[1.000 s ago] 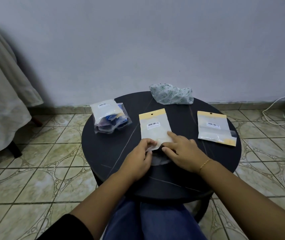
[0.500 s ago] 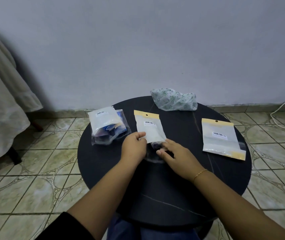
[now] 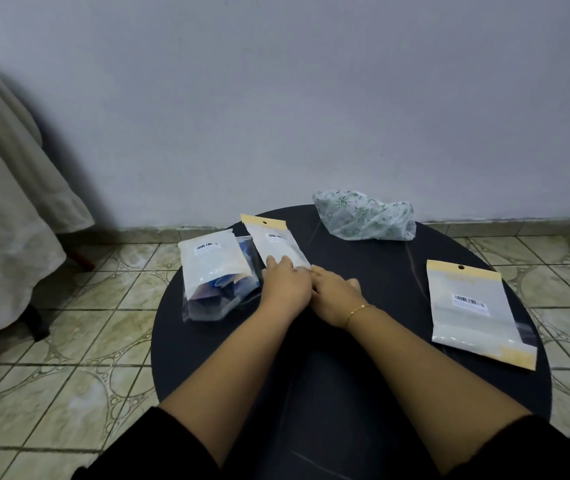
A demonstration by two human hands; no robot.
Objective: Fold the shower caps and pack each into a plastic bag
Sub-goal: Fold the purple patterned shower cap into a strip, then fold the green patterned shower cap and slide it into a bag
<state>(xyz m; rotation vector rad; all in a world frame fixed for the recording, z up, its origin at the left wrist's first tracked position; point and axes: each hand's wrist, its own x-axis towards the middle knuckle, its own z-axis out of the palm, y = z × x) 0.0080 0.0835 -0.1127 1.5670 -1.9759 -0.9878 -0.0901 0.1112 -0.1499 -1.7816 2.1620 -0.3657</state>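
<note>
A round black table (image 3: 363, 341) stands on a tiled floor (image 3: 68, 375) against a pale wall (image 3: 276, 98). Both hands meet at the near end of a white plastic bag with a yellow header strip (image 3: 274, 244), which lies just left of the table's middle, its header pointing to the wall. The left hand (image 3: 285, 284) lies on the bag's near end with its fingers (image 3: 276, 263) stretched forward and pressing down on it. The right hand (image 3: 335, 292) sits just beside the left hand, touching it; its fingers point toward the bag's near edge, but how they are set, I cannot tell, as the left hand hides their tips. A thin gold bracelet (image 3: 358, 310) circles the right wrist.

Left of this bag, touching it, lies a filled plastic bag (image 3: 216, 271) with blue material showing through its clear side. A crumpled shower cap with a green print (image 3: 365, 216) lies at the far edge of the table, near the wall. Another flat yellow-trimmed bag (image 3: 474, 306) lies at the table's right side, well apart from the hands. A pale cloth (image 3: 2, 220) hangs over furniture left of the table.
</note>
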